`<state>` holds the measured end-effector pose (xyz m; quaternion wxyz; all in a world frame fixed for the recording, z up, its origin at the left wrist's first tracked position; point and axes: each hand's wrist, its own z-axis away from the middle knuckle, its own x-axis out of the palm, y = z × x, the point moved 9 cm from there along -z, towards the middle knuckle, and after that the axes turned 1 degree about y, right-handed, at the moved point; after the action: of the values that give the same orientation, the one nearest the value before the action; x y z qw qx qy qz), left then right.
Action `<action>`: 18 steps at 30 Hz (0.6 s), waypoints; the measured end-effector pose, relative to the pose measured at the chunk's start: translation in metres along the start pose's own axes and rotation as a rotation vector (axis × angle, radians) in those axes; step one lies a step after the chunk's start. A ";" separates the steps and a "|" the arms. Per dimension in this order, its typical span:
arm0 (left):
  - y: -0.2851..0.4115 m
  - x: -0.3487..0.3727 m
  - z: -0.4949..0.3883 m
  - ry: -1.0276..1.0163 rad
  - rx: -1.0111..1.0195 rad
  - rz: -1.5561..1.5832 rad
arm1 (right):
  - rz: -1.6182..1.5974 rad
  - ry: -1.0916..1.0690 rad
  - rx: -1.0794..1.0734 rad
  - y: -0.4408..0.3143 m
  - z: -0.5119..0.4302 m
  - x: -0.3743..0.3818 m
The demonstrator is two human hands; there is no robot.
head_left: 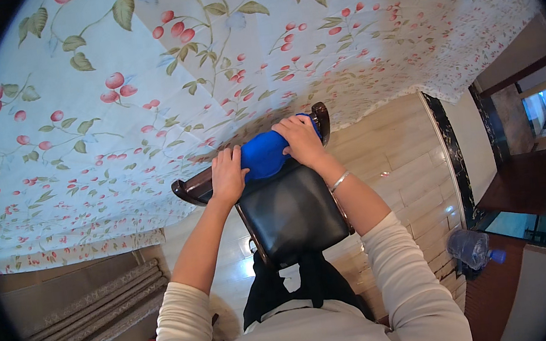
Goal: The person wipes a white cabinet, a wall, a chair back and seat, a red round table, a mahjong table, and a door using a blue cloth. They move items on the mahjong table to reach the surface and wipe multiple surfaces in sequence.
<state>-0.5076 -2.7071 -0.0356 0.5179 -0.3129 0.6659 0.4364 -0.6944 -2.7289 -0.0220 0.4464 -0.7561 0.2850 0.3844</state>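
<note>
A blue cloth [265, 155] lies draped over the dark wooden top rail [199, 184] of a chair. My left hand [227, 174] grips the cloth's left edge against the rail, thumb on the blue fabric. At the cloth's other end, my right hand [300, 140] curls over it, close to the rail's curved right tip [321, 120]. Below the rail, the chair's black padded part [292, 211] faces me. My fingers hide some of the cloth's edges, and the far side of the rail is out of sight.
A floral cloth cover [243, 74] spreads just beyond the chair. Pale tiled floor [381, 159] shows at the right, with a large clear water bottle [468, 250] farther off. Folded beige curtains [103, 308] hang at lower left. A black-edged doorway border [450, 152] runs along the right.
</note>
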 end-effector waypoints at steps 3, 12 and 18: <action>-0.002 0.002 -0.009 0.001 0.002 -0.019 | -0.003 0.012 0.001 0.006 -0.007 -0.002; -0.017 0.000 -0.072 0.091 -0.047 -0.139 | 0.098 0.071 0.017 0.035 -0.062 -0.002; -0.018 0.012 -0.051 0.098 -0.085 -0.134 | 0.073 0.032 -0.026 0.039 -0.040 -0.003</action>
<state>-0.5163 -2.7607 -0.0480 0.4989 -0.3993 0.6490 0.4129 -0.7137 -2.7815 -0.0251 0.4173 -0.7571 0.3145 0.3921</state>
